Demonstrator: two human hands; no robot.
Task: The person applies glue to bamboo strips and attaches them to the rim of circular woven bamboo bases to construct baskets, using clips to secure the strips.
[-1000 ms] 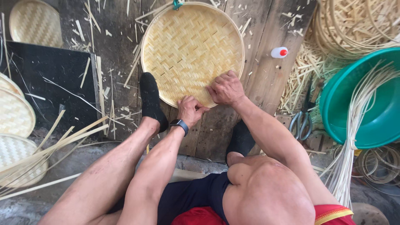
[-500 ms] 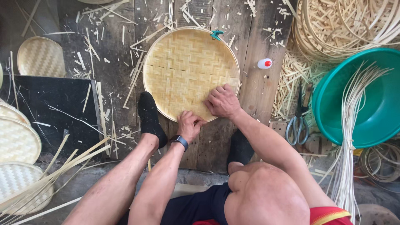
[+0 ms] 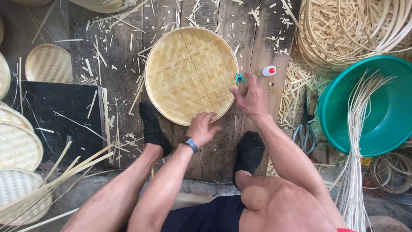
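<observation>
Left hand (image 3: 202, 128) overlaps woven tray's (image 3: 189, 73) near rim — contact unclear.
</observation>
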